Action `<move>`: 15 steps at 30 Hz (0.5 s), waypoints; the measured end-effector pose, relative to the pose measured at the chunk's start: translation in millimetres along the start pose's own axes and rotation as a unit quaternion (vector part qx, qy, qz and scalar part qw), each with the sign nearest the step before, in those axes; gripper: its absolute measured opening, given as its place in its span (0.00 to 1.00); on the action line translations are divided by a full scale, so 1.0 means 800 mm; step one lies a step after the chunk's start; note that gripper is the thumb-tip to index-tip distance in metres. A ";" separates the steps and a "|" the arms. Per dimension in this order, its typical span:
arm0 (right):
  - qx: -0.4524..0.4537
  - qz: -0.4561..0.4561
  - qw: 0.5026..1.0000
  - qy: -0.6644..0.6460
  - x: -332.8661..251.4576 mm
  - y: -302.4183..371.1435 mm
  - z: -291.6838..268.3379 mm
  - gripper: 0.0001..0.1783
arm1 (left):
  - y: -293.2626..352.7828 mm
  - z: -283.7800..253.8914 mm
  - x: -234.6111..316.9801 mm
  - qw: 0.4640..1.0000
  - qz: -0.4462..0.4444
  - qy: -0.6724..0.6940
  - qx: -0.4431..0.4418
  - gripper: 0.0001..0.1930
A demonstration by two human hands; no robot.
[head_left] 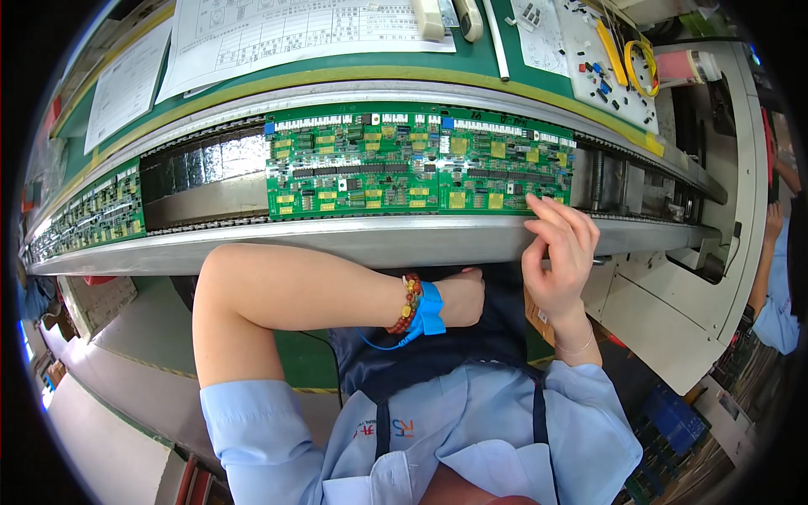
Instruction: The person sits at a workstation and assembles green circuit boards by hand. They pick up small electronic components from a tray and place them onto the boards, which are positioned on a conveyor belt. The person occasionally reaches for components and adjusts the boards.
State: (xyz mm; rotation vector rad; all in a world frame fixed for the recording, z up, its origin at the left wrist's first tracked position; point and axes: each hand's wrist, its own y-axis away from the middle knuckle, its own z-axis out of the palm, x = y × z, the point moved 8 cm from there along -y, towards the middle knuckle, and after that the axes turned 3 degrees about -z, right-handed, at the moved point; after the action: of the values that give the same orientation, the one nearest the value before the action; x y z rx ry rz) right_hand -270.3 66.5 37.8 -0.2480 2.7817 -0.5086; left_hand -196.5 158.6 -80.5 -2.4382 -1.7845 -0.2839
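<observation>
Two green circuit boards lie side by side on the conveyor rails, the left board (353, 181) close against the right board (505, 160). Both carry yellow parts, black chips and white connectors. My right hand (562, 248) is open, fingers loosely stretched, with a fingertip at the near edge of the right board. In front of the near rail (370, 240), my left forearm lies across my body. My left hand (461, 301) looks curled closed there, back upward; whatever its fingers may hold is hidden. A blue wrist strap (427, 311) and beads circle that wrist.
More green boards (93, 210) sit farther left on the conveyor. Beyond the far rail are printed sheets (295, 46) and a white board with small loose components (602, 76), a yellow-handled tool and a yellow wire coil (641, 69). A pale machine housing (673, 316) stands at right.
</observation>
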 end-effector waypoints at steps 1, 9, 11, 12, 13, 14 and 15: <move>0.001 0.000 1.000 0.005 -0.003 -0.003 0.000 0.13 | 0.000 0.000 0.000 1.000 0.002 0.003 -0.006 0.06; -0.029 -0.029 0.997 -0.065 -0.025 -0.019 0.024 0.13 | -0.002 0.004 0.004 0.997 0.029 0.015 -0.076 0.07; -0.043 -0.033 0.996 -0.069 -0.025 -0.021 0.025 0.14 | -0.005 0.003 0.005 0.997 0.023 0.006 -0.075 0.06; -0.044 -0.031 0.996 -0.070 -0.024 -0.020 0.026 0.14 | -0.005 0.003 0.005 0.997 0.022 0.000 -0.074 0.06; -0.045 -0.029 0.996 -0.072 -0.023 -0.019 0.027 0.13 | -0.006 0.003 0.006 0.996 0.029 0.005 -0.079 0.06; -0.045 -0.027 0.996 -0.073 -0.023 -0.018 0.027 0.13 | -0.006 0.004 0.007 0.996 0.037 0.010 -0.085 0.07; -0.048 -0.025 0.996 -0.071 -0.022 -0.019 0.028 0.13 | -0.007 0.004 0.008 0.995 0.045 0.013 -0.089 0.07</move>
State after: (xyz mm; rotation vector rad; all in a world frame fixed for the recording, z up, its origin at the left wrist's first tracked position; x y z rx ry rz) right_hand -244.6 49.7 28.3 -0.3612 2.6689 -0.3551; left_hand -199.6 166.9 -82.8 -2.6131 -1.7009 -0.4843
